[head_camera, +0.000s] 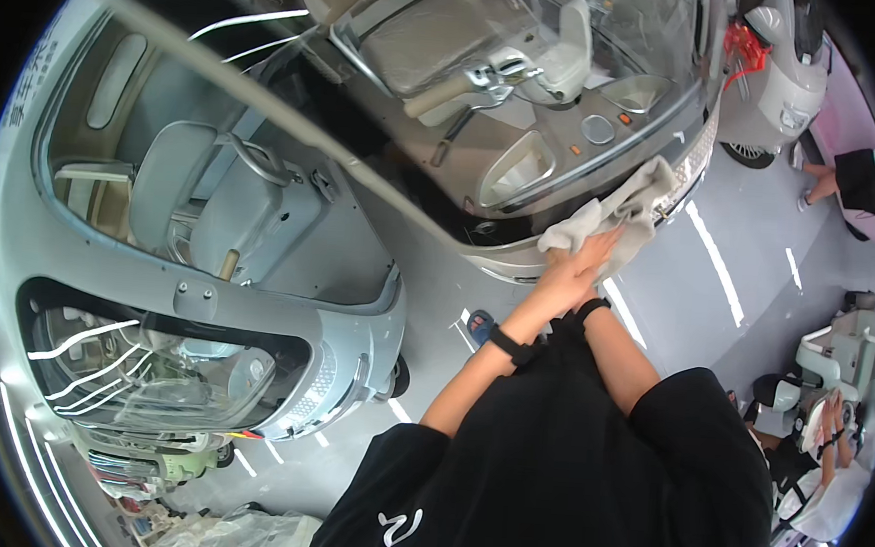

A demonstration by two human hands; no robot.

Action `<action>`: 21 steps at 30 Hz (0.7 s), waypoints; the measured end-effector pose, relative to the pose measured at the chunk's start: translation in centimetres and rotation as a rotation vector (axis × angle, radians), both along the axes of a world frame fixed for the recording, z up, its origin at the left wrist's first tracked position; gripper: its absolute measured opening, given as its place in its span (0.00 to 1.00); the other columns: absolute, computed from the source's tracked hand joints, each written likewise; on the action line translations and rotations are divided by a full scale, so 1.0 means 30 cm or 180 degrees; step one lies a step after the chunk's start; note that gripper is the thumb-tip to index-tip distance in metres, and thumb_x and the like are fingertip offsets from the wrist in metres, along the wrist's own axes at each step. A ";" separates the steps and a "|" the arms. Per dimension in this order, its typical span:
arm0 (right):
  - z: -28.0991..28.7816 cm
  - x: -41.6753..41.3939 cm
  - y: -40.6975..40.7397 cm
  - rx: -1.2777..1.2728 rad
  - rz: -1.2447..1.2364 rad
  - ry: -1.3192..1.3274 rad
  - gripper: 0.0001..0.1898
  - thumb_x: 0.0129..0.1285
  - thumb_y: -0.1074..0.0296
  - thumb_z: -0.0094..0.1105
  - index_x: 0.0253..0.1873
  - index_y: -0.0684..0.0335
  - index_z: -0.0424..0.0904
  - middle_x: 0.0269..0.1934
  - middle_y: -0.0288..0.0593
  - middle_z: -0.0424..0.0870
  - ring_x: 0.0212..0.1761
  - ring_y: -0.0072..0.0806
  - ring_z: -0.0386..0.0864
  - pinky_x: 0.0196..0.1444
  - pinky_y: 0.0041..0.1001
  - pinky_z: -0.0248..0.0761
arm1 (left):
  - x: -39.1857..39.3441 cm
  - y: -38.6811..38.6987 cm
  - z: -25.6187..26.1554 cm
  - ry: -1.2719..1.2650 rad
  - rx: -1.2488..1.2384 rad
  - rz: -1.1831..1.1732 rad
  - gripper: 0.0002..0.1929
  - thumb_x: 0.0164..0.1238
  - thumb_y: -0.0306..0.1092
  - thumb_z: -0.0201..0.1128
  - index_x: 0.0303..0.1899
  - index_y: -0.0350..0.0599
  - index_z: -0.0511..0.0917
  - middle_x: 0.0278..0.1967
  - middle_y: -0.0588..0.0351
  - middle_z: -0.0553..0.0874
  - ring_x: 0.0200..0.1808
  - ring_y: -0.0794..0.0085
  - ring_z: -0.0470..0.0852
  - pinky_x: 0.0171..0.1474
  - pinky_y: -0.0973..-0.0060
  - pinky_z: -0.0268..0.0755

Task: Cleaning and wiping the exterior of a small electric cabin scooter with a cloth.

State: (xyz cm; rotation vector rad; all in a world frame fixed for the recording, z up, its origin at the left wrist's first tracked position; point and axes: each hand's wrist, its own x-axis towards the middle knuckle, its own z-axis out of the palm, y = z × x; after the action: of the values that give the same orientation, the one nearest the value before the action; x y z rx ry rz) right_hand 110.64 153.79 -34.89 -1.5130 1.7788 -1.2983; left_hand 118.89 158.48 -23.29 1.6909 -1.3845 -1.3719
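A light grey cloth (641,203) lies bunched against the lower windshield edge and front body of a small enclosed vehicle (510,259). My left hand (577,263) holds the cloth there, with its fingers stretched toward the upper right. My right hand (589,292) meets it at the cloth and is mostly hidden behind it, so its grip cannot be made out. Each wrist wears a black band. Through the windshield show a handlebar (448,97), a plastic-covered seat (444,37) and a dashboard with a round cover (597,129).
A second enclosed vehicle (359,321), pale blue-grey, stands at the left with its side opening facing me. A white scooter (774,106) stands at the upper right. Another person's hands (834,418) rest on a scooter at the right. A sandalled foot (479,325) stands between the vehicles.
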 end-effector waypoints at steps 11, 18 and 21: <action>0.538 0.750 0.155 -0.1338 0.0808 0.0263 0.43 0.73 0.52 0.57 0.80 0.80 0.52 0.79 0.82 0.53 0.83 0.77 0.44 0.83 0.67 0.33 | 0.583 0.377 0.580 -0.0525 -0.0969 0.1508 0.35 0.80 0.43 0.63 0.76 0.27 0.61 0.70 0.24 0.75 0.71 0.30 0.77 0.70 0.51 0.73; 1.184 0.989 -0.008 -0.2252 0.1044 0.1039 0.38 0.68 0.55 0.61 0.74 0.79 0.66 0.78 0.79 0.59 0.83 0.73 0.52 0.83 0.67 0.37 | 0.748 0.219 0.851 -0.0660 -0.2591 0.2371 0.36 0.81 0.35 0.63 0.80 0.30 0.57 0.75 0.26 0.59 0.75 0.32 0.64 0.79 0.51 0.60; 1.419 1.019 -0.106 -0.2608 0.1096 0.1047 0.37 0.69 0.56 0.59 0.76 0.77 0.66 0.84 0.75 0.52 0.88 0.70 0.44 0.85 0.65 0.36 | 0.784 0.073 1.015 -0.0661 -0.3295 0.2362 0.37 0.80 0.35 0.64 0.81 0.30 0.56 0.76 0.25 0.59 0.78 0.31 0.61 0.81 0.51 0.57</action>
State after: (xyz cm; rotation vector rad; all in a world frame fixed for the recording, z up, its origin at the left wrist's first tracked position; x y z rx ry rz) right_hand 141.22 150.60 7.68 -2.4542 1.0771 -1.7672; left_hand 142.41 160.66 7.17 1.3557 -1.0610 -0.0064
